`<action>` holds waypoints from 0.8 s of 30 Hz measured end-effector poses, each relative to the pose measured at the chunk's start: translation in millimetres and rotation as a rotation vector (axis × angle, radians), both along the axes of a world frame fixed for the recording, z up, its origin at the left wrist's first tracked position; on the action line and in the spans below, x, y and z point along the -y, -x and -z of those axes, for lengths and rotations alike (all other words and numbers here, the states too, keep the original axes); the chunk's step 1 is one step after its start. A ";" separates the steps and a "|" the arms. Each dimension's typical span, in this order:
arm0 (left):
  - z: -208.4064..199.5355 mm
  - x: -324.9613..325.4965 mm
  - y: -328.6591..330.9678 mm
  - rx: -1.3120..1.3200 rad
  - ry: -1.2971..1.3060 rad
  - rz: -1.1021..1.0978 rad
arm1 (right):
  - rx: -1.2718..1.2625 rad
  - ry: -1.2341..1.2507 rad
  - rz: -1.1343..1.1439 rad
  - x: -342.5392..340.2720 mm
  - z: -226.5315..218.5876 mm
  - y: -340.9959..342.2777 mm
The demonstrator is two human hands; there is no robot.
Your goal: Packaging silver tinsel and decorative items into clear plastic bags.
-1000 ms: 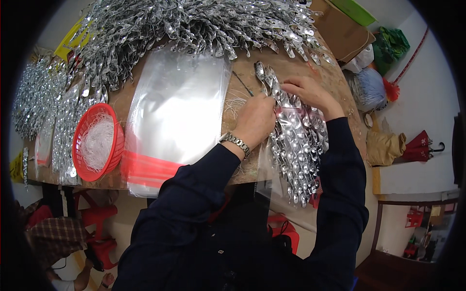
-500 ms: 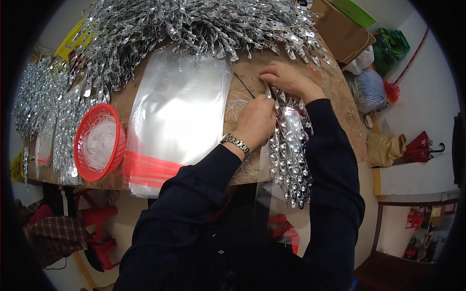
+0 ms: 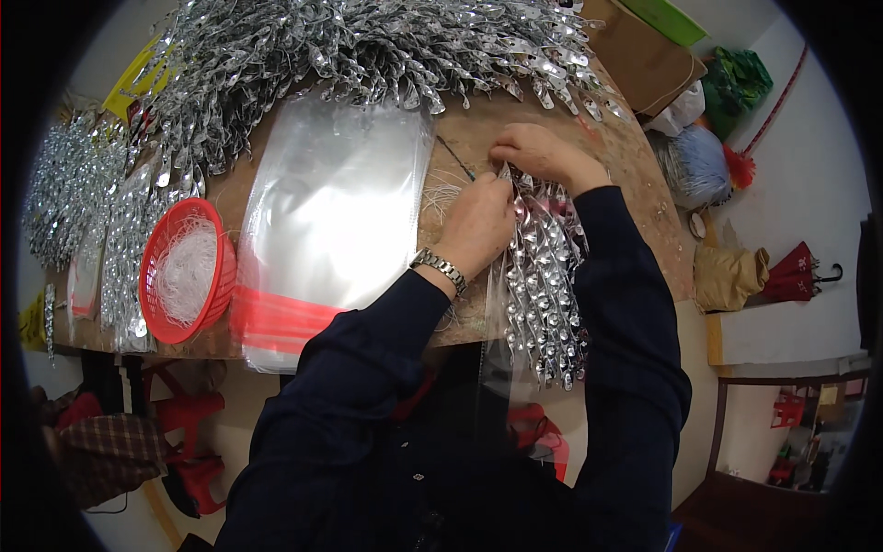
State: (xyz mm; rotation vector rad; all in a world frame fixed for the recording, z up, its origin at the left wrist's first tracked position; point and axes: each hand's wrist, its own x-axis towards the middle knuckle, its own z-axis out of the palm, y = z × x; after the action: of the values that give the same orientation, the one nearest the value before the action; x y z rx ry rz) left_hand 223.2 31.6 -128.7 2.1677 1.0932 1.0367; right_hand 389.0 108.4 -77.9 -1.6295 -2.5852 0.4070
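A bundle of shiny silver twisted strands lies at the right of the table, its lower ends hanging past the near edge. My left hand, with a metal watch on the wrist, is closed at the bundle's top end. Fingers curled, my right hand pinches that same top end from the far side; the exact grip is partly hidden. A loose clear plastic sheet or bag hangs along the bundle's left side. Just beyond my left fingers lies a thin dark rod, beside some loose white strings.
A stack of clear plastic bags with red bands lies left of my hands. Beside it a red basket holds white string. Silver strands are heaped along the far side, and more lie at far left. A cardboard box stands far right.
Both hands have stayed together at the bundle's top, my left shifting slightly left and away from me. The strands have swung a little left and turned, their lower ends rising slightly.
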 end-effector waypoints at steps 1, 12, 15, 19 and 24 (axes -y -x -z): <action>-0.5 0.0 0.0 0.001 0.003 0.001 | -0.058 -0.001 0.002 8.0 -0.7 -1.2; -4.5 2.1 -2.8 0.034 0.022 0.028 | -0.382 -0.116 0.093 30.9 2.9 -30.8; -3.3 0.9 -1.5 0.030 0.014 0.031 | -0.076 -0.163 0.096 39.8 2.4 -17.2; -2.1 -1.2 3.4 0.056 0.020 0.031 | -0.100 0.046 0.165 61.5 -18.2 2.7; -3.5 -1.2 3.8 0.017 0.043 0.033 | -0.261 -0.078 0.258 59.6 -24.8 -38.5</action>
State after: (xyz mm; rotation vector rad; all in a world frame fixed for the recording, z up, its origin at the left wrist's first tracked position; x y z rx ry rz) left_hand 219.4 32.8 -125.2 2.1326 1.0586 1.0060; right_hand 427.5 48.8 -53.0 -1.7229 -2.1451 0.4585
